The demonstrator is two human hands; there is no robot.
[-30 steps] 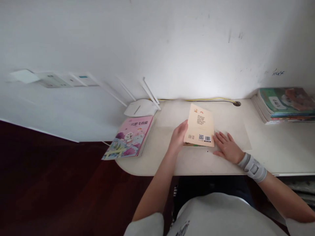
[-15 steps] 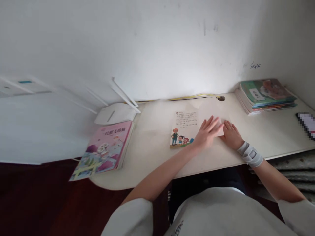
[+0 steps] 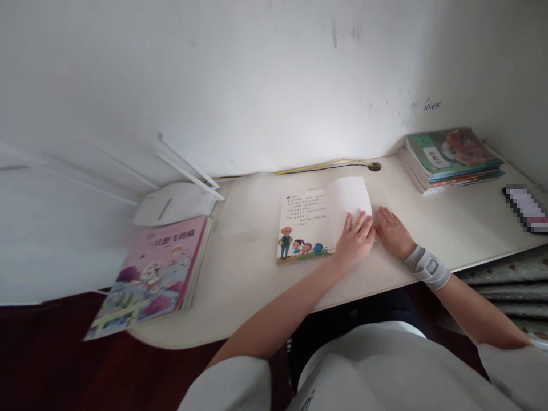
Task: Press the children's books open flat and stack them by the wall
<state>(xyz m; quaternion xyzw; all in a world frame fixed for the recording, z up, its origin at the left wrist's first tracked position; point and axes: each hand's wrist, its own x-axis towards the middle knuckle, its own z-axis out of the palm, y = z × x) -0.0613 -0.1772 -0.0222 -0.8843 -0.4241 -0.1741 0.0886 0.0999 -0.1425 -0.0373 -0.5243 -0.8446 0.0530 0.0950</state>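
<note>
An open picture book (image 3: 309,214) lies on the white desk, its left page carrying lines of print above cartoon figures. The right page is blank white and lifts a little at its top. My left hand (image 3: 354,237) rests with spread fingers over the lower part of that blank page. Just right of the book, my right hand (image 3: 394,233) lies flat on the desk top, fingers stretched out and close together. A grey wrist brace (image 3: 428,267) wraps my right wrist.
At the left, pink-covered books (image 3: 156,271) overhang the desk (image 3: 240,285) edge beside a white slotted panel (image 3: 175,202). A book stack (image 3: 451,157) stands back right, near a phone (image 3: 527,206). Yellow cable (image 3: 317,166) runs along the wall into a round hole (image 3: 374,166).
The blank right page has come out more fully from under my left hand, whose fingers sit lower on it. My right hand is slightly farther from the page. The view has shifted a little.
</note>
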